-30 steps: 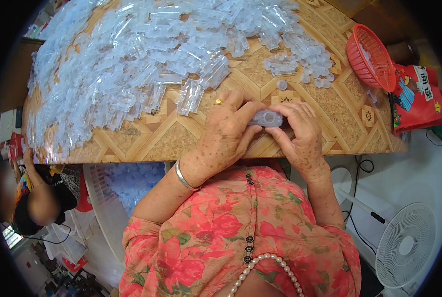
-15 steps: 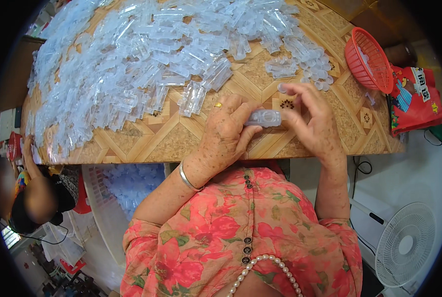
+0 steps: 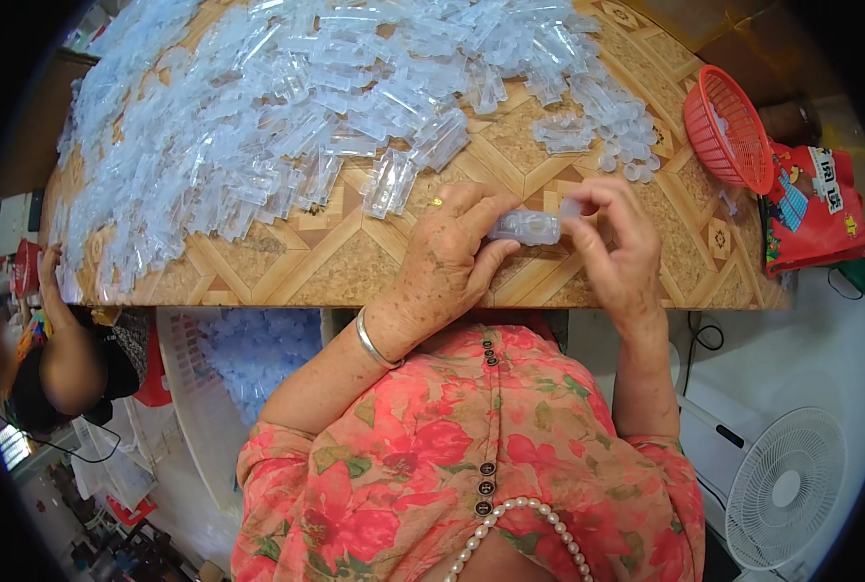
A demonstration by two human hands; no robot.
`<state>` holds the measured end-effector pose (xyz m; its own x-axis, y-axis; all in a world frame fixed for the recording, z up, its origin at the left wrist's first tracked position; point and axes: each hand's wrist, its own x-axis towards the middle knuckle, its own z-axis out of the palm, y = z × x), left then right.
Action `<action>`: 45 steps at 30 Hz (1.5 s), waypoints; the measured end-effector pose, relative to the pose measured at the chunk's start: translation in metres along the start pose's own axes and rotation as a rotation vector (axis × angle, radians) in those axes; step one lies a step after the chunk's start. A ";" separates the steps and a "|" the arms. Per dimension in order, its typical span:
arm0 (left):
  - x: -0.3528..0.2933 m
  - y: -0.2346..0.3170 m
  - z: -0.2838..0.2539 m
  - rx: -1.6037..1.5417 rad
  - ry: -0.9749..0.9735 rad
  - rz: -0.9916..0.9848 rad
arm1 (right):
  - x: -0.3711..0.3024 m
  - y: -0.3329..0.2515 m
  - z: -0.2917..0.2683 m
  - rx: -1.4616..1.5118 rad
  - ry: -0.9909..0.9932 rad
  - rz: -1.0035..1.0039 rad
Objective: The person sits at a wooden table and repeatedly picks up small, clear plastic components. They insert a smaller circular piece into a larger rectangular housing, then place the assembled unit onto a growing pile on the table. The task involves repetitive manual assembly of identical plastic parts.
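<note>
My left hand [image 3: 459,247] is closed round one end of a clear plastic case [image 3: 527,227], a long piece with rounded ends held just above the table. A small round translucent cap [image 3: 570,208] is pinched between thumb and fingers of my right hand [image 3: 619,242], at the right end of the case. Whether cap and case touch I cannot tell. Beyond my hands a few loose clear pieces [image 3: 390,182] lie at the edge of a large heap [image 3: 287,116] of similar plastic parts. Several round caps [image 3: 630,145] are gathered to the far right.
A red plastic basket [image 3: 726,131] and a red bag [image 3: 813,209] stand at the table's right edge. Below the table are a white crate [image 3: 195,417] of bluish parts and a white fan [image 3: 786,485]. At the left, another person's arm [image 3: 69,359] shows.
My right hand has brought the cap down and left, close to the right end of the case. My left hand keeps its hold on the case. The whole view has shifted slightly.
</note>
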<state>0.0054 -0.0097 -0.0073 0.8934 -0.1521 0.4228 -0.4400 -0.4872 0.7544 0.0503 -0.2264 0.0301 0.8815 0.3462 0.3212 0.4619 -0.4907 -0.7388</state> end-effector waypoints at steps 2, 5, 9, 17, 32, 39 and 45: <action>0.002 0.000 0.001 0.003 -0.001 0.004 | -0.011 -0.003 0.006 -0.006 0.004 -0.084; 0.001 0.000 0.001 -0.039 -0.006 -0.018 | -0.016 -0.001 0.016 -0.005 0.025 -0.089; 0.003 0.001 -0.001 -0.007 -0.010 0.005 | -0.011 -0.002 0.017 -0.042 -0.007 -0.153; 0.001 0.000 0.003 0.000 0.003 -0.015 | 0.001 0.001 0.019 0.147 -0.126 -0.025; 0.005 0.025 -0.023 0.080 -0.076 -0.094 | -0.013 -0.003 -0.011 0.401 -0.254 0.465; 0.023 0.023 -0.018 -0.104 -0.323 -0.287 | 0.009 0.003 -0.009 0.712 -0.543 0.810; 0.028 0.012 -0.012 -0.579 -0.391 -0.719 | 0.018 0.004 -0.007 0.758 -0.562 0.864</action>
<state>0.0244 -0.0099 0.0198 0.8859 -0.3090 -0.3458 0.3324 -0.0969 0.9381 0.0684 -0.2278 0.0367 0.6176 0.5241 -0.5864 -0.5726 -0.2114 -0.7921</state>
